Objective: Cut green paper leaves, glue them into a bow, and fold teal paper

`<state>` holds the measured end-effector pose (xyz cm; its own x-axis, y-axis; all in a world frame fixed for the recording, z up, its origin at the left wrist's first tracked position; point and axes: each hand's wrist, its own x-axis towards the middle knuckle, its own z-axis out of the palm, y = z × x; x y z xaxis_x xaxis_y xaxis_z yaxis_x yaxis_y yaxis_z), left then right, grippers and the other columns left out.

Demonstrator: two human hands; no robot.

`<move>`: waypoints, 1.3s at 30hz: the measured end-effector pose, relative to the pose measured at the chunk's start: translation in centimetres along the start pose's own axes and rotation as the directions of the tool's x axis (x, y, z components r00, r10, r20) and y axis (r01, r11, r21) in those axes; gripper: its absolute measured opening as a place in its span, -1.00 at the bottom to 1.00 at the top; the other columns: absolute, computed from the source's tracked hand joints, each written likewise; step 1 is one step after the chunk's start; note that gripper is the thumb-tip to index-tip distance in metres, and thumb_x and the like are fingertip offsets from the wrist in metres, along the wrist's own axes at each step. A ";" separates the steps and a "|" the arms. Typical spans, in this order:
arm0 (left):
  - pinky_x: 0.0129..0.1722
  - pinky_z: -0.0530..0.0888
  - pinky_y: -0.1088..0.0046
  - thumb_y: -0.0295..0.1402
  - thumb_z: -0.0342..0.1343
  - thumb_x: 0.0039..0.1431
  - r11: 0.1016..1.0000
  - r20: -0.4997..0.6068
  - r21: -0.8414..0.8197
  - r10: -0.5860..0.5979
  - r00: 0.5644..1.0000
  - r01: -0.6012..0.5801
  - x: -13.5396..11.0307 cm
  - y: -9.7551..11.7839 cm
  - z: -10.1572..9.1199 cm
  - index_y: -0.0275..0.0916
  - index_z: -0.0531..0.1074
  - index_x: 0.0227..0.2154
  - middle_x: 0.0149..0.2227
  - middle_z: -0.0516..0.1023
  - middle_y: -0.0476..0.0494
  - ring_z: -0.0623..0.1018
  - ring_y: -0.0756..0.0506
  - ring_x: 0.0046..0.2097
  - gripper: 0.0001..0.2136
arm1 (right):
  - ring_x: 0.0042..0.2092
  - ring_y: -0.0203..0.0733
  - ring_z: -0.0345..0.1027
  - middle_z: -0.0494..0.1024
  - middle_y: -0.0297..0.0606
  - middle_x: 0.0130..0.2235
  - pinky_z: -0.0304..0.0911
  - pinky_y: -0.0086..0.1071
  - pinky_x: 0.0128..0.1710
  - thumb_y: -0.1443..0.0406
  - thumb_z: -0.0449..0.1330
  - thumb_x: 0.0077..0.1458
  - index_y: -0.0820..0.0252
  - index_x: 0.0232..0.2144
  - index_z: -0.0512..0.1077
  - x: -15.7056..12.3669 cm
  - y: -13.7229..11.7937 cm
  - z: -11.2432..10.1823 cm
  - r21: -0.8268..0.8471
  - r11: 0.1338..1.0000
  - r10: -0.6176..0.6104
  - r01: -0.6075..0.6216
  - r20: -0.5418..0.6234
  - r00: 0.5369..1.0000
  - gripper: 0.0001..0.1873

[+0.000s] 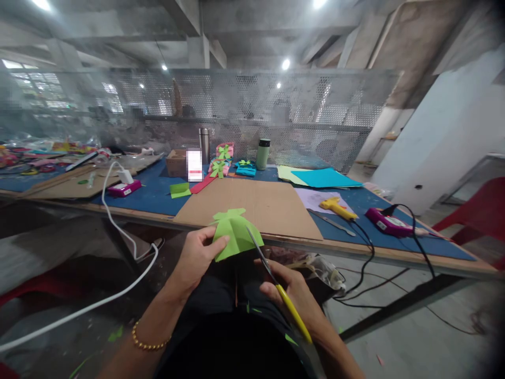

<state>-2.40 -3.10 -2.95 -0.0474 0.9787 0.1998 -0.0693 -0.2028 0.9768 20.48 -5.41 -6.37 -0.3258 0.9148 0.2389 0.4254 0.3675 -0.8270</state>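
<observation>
Between thumb and fingers, my left hand [199, 255] pinches a folded, partly cut piece of light green paper [233, 235] at its left edge, just in front of the table. My right hand [290, 287] grips scissors with yellow handles [294, 313]. Their metal blades point up and left, with the tip against the right part of the paper. Exactly how the blades meet the paper I cannot tell. Behind the paper lies a brown cardboard sheet [256, 202] on the blue table top.
A yellow glue gun [338, 208] and a metal blade tool [333, 223] lie right. Purple power boxes [389, 222] trail cables. Blue paper [325, 178], a green bottle [263, 153], a steel flask [204, 145] and pink paper pieces with green bows [219, 167] stand farther back.
</observation>
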 end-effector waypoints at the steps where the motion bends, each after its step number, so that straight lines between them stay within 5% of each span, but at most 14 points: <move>1: -0.38 0.42 0.52 -0.28 0.31 0.00 1.000 0.002 0.005 0.000 1.000 0.000 0.0 0.0 0.0 -0.32 0.63 -0.30 -0.39 0.61 -0.07 0.50 -0.04 -0.37 -0.77 | -0.23 0.00 0.39 0.57 -0.17 -0.28 0.27 -0.28 -0.24 -0.22 0.19 0.02 0.31 -0.02 0.54 0.0 0.0 -0.1 -0.005 1.000 0.002 -0.002 0.005 1.000 -0.23; 22: -0.38 0.43 0.50 -0.28 0.27 0.04 0.997 0.079 0.059 0.036 0.996 -0.041 0.4 0.9 -0.4 -0.32 0.63 -0.29 -0.37 0.62 -0.08 0.51 -0.06 -0.37 -0.78 | -0.41 -0.18 0.26 0.43 -0.35 -0.49 0.16 -0.40 -0.42 -0.19 0.24 0.01 0.26 -0.13 0.60 0.4 0.2 -2.1 -0.110 0.991 -0.072 0.077 0.044 0.996 -0.33; 39: -0.39 0.35 0.49 -0.25 0.21 0.08 0.978 0.236 0.187 0.046 0.971 -0.092 0.8 2.7 -0.7 -0.31 0.58 -0.42 -0.43 0.52 -0.08 0.43 -0.03 -0.40 -0.80 | -0.32 -0.10 0.36 0.52 -0.25 -0.39 0.32 -0.36 -0.33 -0.20 0.22 0.03 0.27 -0.23 0.61 0.7 -1.5 -3.6 -0.046 0.991 -0.124 0.130 0.116 0.986 -0.35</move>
<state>-3.31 -2.86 -0.22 0.1857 0.9483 0.2574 0.1225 -0.2822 0.9515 22.61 -4.68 -3.16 -0.4713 0.8367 0.2788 0.4177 0.4902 -0.7650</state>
